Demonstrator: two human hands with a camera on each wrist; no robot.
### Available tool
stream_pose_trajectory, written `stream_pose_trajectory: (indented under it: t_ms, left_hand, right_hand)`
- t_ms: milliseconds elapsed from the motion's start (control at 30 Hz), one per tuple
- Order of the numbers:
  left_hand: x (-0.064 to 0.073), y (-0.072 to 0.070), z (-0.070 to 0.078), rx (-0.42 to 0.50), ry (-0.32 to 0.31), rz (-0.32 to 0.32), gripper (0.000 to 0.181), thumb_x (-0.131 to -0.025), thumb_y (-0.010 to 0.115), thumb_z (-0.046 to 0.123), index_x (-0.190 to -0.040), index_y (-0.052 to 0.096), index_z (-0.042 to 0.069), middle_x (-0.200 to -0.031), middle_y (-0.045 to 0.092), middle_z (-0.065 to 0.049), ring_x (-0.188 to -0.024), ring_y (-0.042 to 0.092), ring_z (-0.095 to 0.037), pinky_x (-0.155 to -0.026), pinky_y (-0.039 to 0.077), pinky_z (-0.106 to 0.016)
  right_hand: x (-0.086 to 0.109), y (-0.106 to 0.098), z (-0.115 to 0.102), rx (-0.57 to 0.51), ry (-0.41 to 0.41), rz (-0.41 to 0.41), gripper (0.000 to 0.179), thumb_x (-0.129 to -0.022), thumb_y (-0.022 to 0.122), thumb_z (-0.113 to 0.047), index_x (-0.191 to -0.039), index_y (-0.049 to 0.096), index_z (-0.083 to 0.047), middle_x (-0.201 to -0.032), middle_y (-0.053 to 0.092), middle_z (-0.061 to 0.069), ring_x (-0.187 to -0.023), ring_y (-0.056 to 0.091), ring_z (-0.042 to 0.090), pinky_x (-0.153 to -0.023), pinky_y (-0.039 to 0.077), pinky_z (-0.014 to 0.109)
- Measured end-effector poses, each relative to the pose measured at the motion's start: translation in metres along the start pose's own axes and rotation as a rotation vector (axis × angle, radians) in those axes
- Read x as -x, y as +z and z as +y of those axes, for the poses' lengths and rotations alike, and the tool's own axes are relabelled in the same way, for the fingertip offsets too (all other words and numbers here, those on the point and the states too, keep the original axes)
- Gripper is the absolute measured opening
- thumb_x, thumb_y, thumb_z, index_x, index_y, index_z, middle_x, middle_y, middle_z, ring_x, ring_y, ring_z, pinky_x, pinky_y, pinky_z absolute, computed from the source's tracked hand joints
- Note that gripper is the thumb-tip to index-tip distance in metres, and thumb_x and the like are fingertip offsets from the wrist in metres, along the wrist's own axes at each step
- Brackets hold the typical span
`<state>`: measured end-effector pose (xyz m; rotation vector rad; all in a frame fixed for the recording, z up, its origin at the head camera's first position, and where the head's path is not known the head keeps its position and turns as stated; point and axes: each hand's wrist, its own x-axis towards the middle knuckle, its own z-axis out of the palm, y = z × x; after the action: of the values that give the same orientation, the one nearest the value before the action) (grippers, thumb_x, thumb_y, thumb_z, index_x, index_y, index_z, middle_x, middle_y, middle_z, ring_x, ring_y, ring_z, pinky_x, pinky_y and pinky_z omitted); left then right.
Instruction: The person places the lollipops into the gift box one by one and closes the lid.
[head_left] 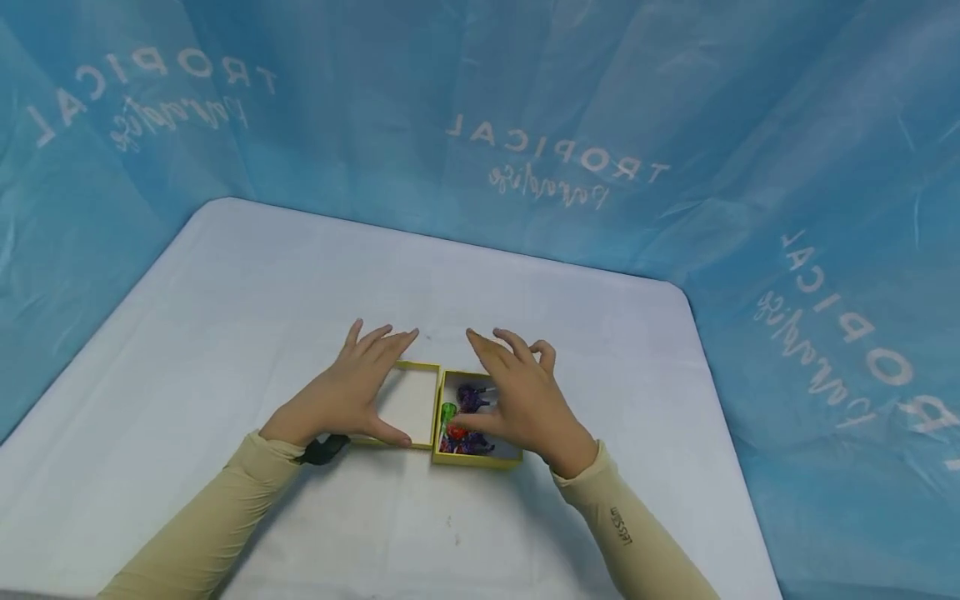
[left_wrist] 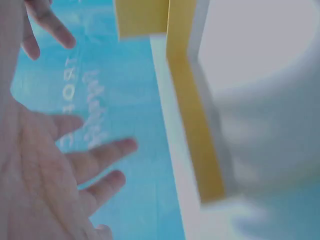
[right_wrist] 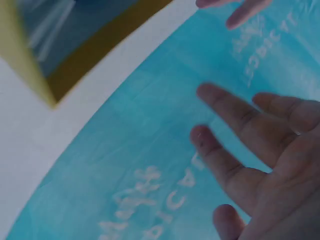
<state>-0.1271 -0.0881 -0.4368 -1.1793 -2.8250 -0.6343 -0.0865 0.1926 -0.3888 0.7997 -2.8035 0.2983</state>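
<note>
A yellow-rimmed box (head_left: 474,460) stands with its top uncovered. Inside lie several wrapped lollipops: purple ones (head_left: 471,398), a green one (head_left: 447,411) and a red one (head_left: 456,432). Against its left side is a shallow yellow tray or lid (head_left: 414,404), white inside. My left hand (head_left: 345,393) hovers over that lid's left part, fingers spread and holding nothing. Over the box's right part, my right hand (head_left: 525,404) also has its fingers extended and holds nothing, hiding some contents. Both wrist views show the palms and loose fingers beside the yellow edges.
A white-covered table (head_left: 600,333) carries the box and lid. Blue printed curtains (head_left: 420,100) hang round its back and sides. Something dark (head_left: 324,450) sits by the left wrist.
</note>
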Motion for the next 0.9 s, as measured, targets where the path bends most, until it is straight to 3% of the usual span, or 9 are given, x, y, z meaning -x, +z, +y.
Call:
stream_pose_trajectory:
  t_ms: [100, 400, 700, 900]
  left_hand:
    - [0.005, -0.012, -0.008, -0.029, -0.034, -0.020, 0.136, -0.057, 0.081, 0.078, -0.160, 0.022, 0.011, -0.158, 0.037, -0.012, -0.150, 0.021, -0.042, -0.118, -0.003, -0.070]
    - [0.024, -0.026, -0.022, -0.030, -0.134, -0.109, 0.139, -0.054, 0.088, 0.070, -0.161, 0.021, 0.010, -0.157, 0.039, -0.017, -0.149, 0.018, -0.046, -0.117, -0.001, -0.071]
    - [0.031, -0.023, -0.021, 0.010, -0.163, -0.137, 0.147, -0.048, 0.094, 0.063, -0.162, 0.016, 0.012, -0.154, 0.040, -0.021, -0.147, 0.020, -0.050, -0.115, 0.003, -0.073]
    - [0.031, -0.013, -0.020, 0.007, -0.161, -0.133, 0.152, -0.045, 0.096, 0.061, -0.163, 0.011, 0.015, -0.147, 0.047, -0.022, -0.145, 0.024, -0.051, -0.115, 0.006, -0.073]
  right_hand:
    - [-0.010, -0.002, -0.005, 0.068, -0.045, -0.071, 0.127, -0.065, 0.072, -0.082, -0.161, 0.024, -0.016, -0.154, 0.047, 0.007, -0.149, 0.029, 0.034, -0.104, 0.026, 0.060]
    - [-0.028, 0.016, -0.034, 0.231, -0.185, -0.271, 0.145, -0.055, 0.061, -0.097, -0.162, 0.016, -0.010, -0.155, 0.044, 0.018, -0.152, 0.020, 0.037, -0.115, 0.026, 0.055]
    - [-0.031, 0.025, -0.050, 0.323, -0.164, -0.459, 0.153, -0.052, 0.070, -0.091, -0.163, 0.004, -0.009, -0.157, 0.037, 0.024, -0.155, 0.011, 0.038, -0.125, 0.015, 0.048]
    - [-0.033, 0.027, -0.055, 0.323, -0.139, -0.487, 0.146, -0.060, 0.068, -0.089, -0.163, 0.000, -0.011, -0.157, 0.036, 0.026, -0.155, 0.010, 0.037, -0.126, 0.012, 0.045]
